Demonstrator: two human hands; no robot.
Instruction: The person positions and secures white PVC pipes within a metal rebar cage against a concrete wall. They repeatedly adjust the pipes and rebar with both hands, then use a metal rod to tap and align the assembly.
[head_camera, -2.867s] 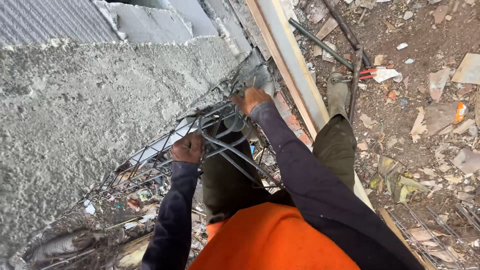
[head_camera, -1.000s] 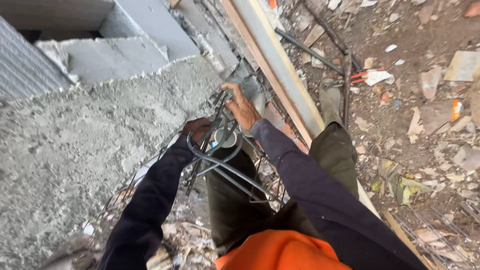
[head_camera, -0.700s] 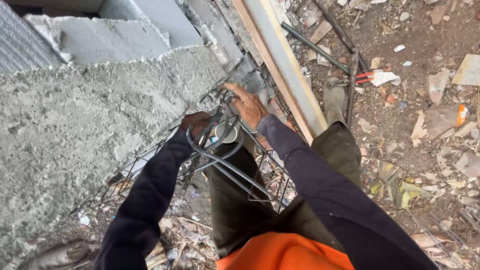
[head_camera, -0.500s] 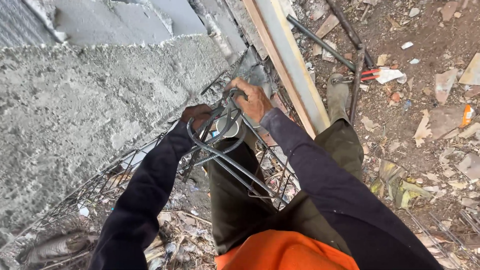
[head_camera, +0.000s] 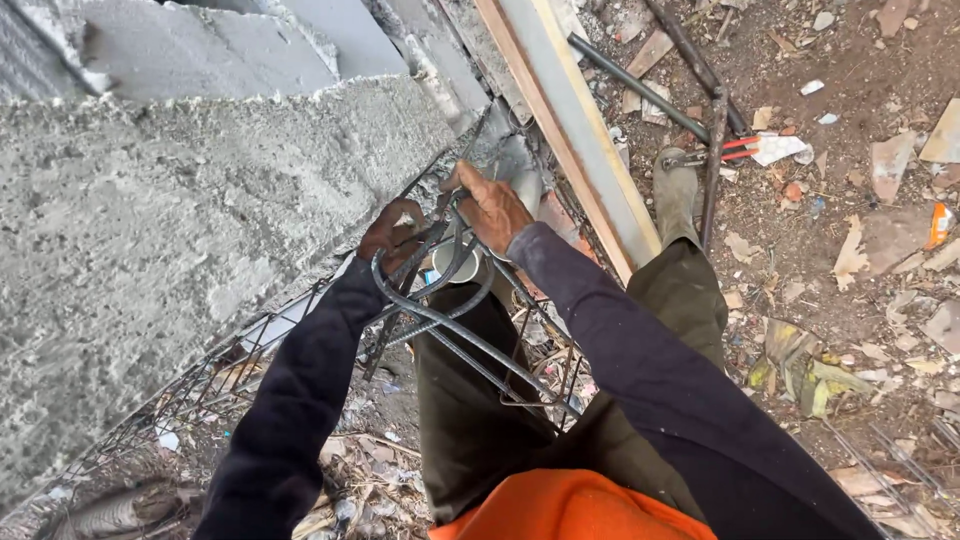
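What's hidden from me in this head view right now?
- Left hand fingers: wrapped behind the steel bars, grip unclear.
- Right hand fingertips: covered by the same bars.
- Small round white thing under the hands: mostly blocked, kind unclear.
- Red-handled tool: head hidden behind a rod.

We have only one view, from the camera on our head, looking steeply down past our chest and along both arms. It faces the rough concrete wall (head_camera: 170, 220) on the left and the littered ground (head_camera: 850, 250) on the right. Our hands sit near mid-frame, close below; there is no second view to overlap with it.
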